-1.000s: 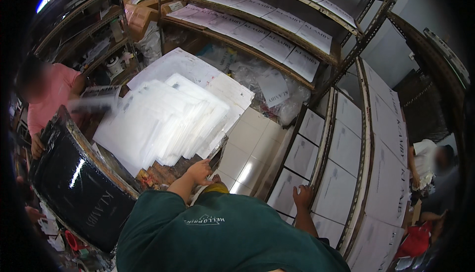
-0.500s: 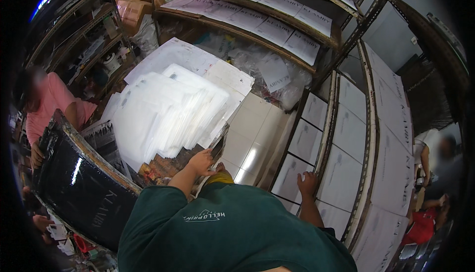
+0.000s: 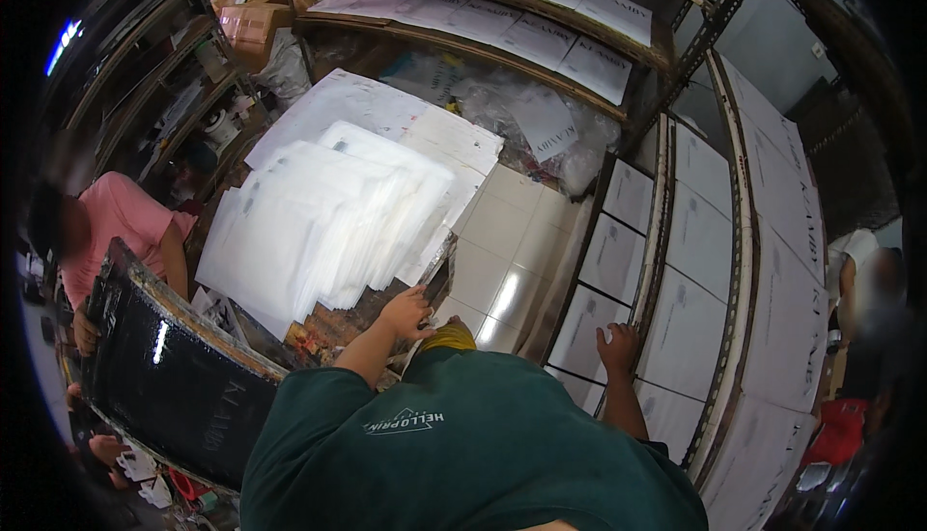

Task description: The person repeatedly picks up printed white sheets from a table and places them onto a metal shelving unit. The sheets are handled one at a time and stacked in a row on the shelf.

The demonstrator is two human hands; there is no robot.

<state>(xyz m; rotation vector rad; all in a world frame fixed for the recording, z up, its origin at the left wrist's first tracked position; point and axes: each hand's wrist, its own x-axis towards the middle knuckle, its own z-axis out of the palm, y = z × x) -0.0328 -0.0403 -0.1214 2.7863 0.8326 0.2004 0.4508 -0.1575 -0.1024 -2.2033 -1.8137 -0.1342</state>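
My left hand (image 3: 407, 315) is at the front corner of a paint-stained wooden table (image 3: 338, 324), fingers apart and nothing seen in them. Just beyond it, a fanned pile of translucent white plastic sheets or bags (image 3: 319, 217) lies partly on a white board (image 3: 328, 111). My right hand (image 3: 618, 349) is raised with its fingers spread and slightly curled, in front of a rack shelf (image 3: 659, 270) holding flat white printed pieces (image 3: 589, 328). It holds nothing I can see, and whether it touches the rack cannot be told.
A black framed printing screen (image 3: 183, 377) stands tilted at the left, a co-worker in pink (image 3: 130, 227) behind it. More shelves (image 3: 541, 24) of white pieces run along the back. Crumpled clear plastic (image 3: 502, 101) lies below them. A tiled floor strip (image 3: 502, 251) separates table and rack.
The view has shifted slightly. My left hand stays at the table corner and my right hand beside the rack. The co-worker in pink leans in a little more behind the screen.
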